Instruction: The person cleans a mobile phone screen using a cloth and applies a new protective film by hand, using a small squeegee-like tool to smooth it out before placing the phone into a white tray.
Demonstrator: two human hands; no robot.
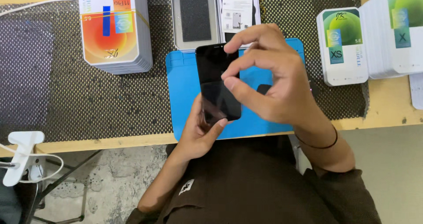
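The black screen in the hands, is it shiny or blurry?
Head view: the black phone screen shows a faint glossy reflection low down, held by the left hand; the right hand looks slightly soft at its fingertips; the blue mat is evenly lit.

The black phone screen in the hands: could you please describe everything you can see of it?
The black phone screen is a flat, glossy, dark glass-like panel with rounded corners, unlit, reflecting faintly near its lower end. It is held above the blue mat, tilted slightly, long side running away from the person. The left hand grips its lower end from below, thumb on the front edge. The right hand touches its right edge with thumb and forefinger tips. Its back is hidden.
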